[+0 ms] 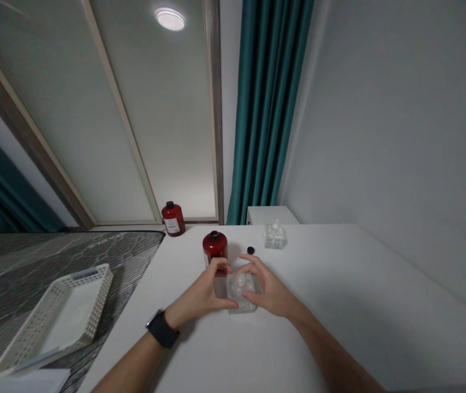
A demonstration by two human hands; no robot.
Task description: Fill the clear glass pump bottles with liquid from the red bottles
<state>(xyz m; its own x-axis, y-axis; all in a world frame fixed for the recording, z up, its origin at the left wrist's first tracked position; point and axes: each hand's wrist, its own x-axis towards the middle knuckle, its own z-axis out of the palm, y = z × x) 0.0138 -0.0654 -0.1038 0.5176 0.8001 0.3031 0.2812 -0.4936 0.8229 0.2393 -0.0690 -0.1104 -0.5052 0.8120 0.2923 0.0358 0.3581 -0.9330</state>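
A clear square bottle (242, 305) stands on the white table, seen from above, with a rounded translucent top. My left hand (212, 295), wearing a dark watch, curves around its left side, thumb in front and fingers behind. From the right, my right hand (268, 289) bends its thumb and fingers around the upper part of the same bottle. Just behind my left hand is a red bottle (215, 243) whose neck is uncapped. A small black cap (250, 250) lies on the table beyond my right fingers.
A second clear square bottle (274, 237) with a pump stands at the back right. Another red bottle (173, 219), black-capped and labelled, is at the table's back left corner. A white perforated basket (104, 278) sits lower left, off the white table (233, 355). A wall rises on the right.
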